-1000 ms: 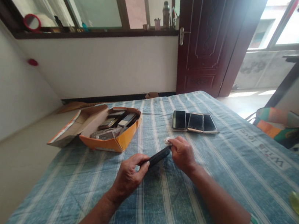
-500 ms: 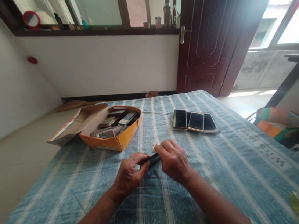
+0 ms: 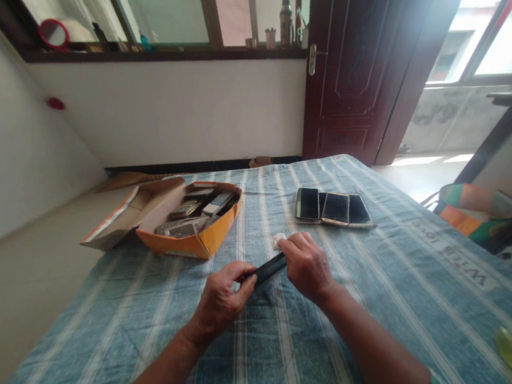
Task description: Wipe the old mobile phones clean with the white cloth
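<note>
Head view: where was the slim dark device (image 3: 268, 271)?

Between the two hands, over the striped cloth (image 3: 139, 309). Its near end sat between the thumb and fingers of the left grip (image 3: 222, 298). Its far end ran up to the right grip (image 3: 307, 268), whose fingers covered the tip.

And how did the grips stand?

The left was pinched firmly on the device. The right was closed on a crumpled white wad (image 3: 278, 241), which poked out past the fingertips. Whether it also clasped the device, I couldn't tell.

Which way did the device point?

Its long axis slanted from the left thumb forward and to the right, away from the person. It showed as a narrow dark strip, seen nearly edge-on.

What lay near it?

Beyond the right grip was a row of dark-screened phones (image 3: 336, 208), well apart from the device. Off to the left stood an orange box (image 3: 217, 237), its lid folded open, with more devices jumbled inside.
</note>
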`<action>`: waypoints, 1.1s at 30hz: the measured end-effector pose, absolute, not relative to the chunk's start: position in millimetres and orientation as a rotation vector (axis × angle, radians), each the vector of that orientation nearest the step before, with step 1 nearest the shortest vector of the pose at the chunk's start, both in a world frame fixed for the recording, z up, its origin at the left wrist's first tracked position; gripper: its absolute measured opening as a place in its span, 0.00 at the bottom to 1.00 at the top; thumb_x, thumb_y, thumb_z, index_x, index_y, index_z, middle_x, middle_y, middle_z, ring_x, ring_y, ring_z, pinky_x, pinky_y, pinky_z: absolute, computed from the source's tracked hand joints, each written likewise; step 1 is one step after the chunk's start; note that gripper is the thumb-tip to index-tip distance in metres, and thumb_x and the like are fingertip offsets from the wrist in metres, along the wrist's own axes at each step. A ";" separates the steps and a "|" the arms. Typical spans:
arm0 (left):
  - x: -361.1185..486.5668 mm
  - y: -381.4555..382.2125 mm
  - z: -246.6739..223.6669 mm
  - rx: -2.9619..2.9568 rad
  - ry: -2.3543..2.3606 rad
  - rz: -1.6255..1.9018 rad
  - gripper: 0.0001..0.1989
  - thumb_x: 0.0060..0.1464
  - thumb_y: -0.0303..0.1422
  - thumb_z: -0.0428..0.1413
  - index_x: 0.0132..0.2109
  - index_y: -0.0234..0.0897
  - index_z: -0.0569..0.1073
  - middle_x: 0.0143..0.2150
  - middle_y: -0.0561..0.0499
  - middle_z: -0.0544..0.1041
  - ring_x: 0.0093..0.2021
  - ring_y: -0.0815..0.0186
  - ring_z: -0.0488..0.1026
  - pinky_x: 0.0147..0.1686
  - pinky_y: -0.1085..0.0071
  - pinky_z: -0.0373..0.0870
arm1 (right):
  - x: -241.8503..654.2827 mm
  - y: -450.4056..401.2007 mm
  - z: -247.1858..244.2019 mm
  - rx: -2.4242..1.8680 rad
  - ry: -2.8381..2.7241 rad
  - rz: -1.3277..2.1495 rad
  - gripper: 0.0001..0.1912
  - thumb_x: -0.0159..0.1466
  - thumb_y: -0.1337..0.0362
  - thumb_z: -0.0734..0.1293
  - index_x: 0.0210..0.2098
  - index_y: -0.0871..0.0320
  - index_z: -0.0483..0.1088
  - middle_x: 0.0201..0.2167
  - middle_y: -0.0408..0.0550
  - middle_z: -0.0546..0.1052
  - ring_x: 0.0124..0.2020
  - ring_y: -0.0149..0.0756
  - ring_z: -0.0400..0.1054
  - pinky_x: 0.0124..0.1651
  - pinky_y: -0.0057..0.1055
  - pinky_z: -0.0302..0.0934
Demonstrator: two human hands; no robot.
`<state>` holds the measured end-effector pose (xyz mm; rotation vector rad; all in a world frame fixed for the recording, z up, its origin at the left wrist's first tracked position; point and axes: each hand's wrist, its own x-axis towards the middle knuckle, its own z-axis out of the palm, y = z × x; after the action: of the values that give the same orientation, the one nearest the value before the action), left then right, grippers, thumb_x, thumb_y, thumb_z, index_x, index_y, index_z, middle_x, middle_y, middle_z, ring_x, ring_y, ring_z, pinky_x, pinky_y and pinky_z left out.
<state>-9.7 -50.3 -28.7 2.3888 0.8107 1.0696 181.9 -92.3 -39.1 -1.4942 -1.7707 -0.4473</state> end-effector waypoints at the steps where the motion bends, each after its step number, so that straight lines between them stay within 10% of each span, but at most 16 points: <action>1: -9.7 -50.3 -28.8 2.389 0.811 1.068 0.06 0.55 0.29 0.54 0.36 0.35 0.76 0.31 0.51 0.79 0.30 0.67 0.76 0.33 0.73 0.73 | 182.6 -91.8 -39.7 -1.508 -1.765 -0.432 0.15 0.67 0.73 0.56 0.35 0.59 0.74 0.29 0.49 0.71 0.34 0.38 0.60 0.36 0.31 0.52; 33: -7.1 -57.5 -27.9 2.430 0.699 1.024 0.04 0.54 0.27 0.55 0.36 0.35 0.75 0.32 0.50 0.77 0.31 0.66 0.76 0.32 0.71 0.73 | 181.6 -97.7 -20.0 -1.876 -1.795 -0.180 0.14 0.64 0.74 0.60 0.37 0.57 0.76 0.34 0.50 0.73 0.38 0.39 0.62 0.37 0.31 0.52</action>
<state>-7.1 -57.5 -27.9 2.4296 0.6986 1.0236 181.6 -97.7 -20.0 -1.8763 -1.7953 -0.1804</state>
